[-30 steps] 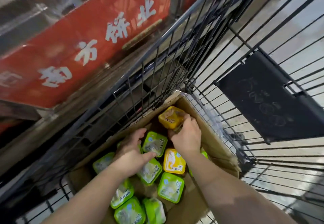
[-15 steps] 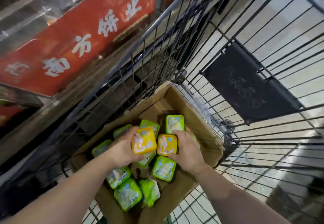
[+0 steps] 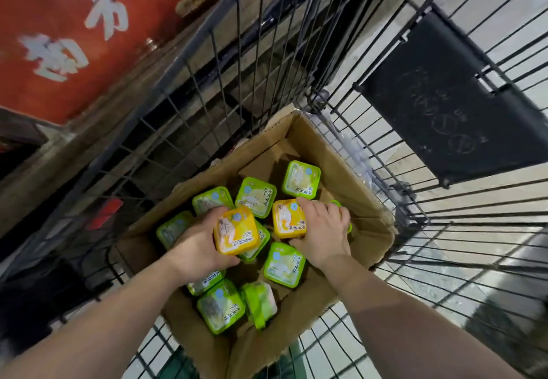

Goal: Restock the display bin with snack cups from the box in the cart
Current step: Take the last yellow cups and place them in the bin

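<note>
Starting at the left, a red sign (image 3: 74,32) with white characters runs along the display front beside the wire cart (image 3: 225,88), though the display bin itself cannot be made out. Down in the cart sits the open cardboard box (image 3: 367,230), its flaps spread, with green snack cups (image 3: 301,179) scattered loose across its floor, some flat, one tipped on its side. The left hand (image 3: 197,245) is closed around a yellow snack cup (image 3: 235,230), thumb and fingers wrapping its sides from beneath so the sealed lid faces up, held just above the green ones. To the right, the right hand (image 3: 321,233) curls over the edge of a second yellow cup (image 3: 288,222) resting among the others, fingers on its far side and thumb at its near corner. These look like light, thin-walled plastic tubs with a film lid, probably a little slick; a firm hold on the stiffer rim or opposite side walls should suit, avoiding pressure on the lid, which could dent or puncture. Farthest right hangs a dark panel (image 3: 450,97) on the cart's mesh.
</note>
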{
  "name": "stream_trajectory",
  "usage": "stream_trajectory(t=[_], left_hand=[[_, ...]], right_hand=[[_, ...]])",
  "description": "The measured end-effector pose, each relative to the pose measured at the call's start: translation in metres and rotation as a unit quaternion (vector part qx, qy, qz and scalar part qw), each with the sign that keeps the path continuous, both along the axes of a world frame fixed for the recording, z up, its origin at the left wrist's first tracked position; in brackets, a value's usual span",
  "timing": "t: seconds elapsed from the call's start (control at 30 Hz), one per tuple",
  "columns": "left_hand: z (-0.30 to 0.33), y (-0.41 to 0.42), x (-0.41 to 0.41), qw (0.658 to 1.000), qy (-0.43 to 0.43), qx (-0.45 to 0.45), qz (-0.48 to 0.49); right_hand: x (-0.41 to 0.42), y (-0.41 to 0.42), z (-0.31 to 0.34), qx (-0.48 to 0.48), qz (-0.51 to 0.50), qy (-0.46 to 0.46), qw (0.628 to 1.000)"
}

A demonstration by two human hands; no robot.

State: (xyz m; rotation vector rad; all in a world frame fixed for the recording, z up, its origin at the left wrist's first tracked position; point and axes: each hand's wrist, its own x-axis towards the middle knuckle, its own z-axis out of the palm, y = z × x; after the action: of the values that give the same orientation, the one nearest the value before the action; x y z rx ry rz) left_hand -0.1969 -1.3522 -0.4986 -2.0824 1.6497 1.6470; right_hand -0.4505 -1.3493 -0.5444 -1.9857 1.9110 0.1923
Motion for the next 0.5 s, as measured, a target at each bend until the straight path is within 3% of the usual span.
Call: stream_trajectory(t=[0.27, 0.5], left_hand=[[0.004, 0.007, -0.01, 1.0, 0.006, -0.012, -0.012], [0.033, 0.016, -0.013, 0.998, -0.043, -0.025, -0.037]], right_hand=[[-0.003, -0.007, 0.002, 0.014, 0.059, 0.002, 0.998], [-0.003, -0.01, 0.048, 0.095, 0.037, -0.092, 0.99]])
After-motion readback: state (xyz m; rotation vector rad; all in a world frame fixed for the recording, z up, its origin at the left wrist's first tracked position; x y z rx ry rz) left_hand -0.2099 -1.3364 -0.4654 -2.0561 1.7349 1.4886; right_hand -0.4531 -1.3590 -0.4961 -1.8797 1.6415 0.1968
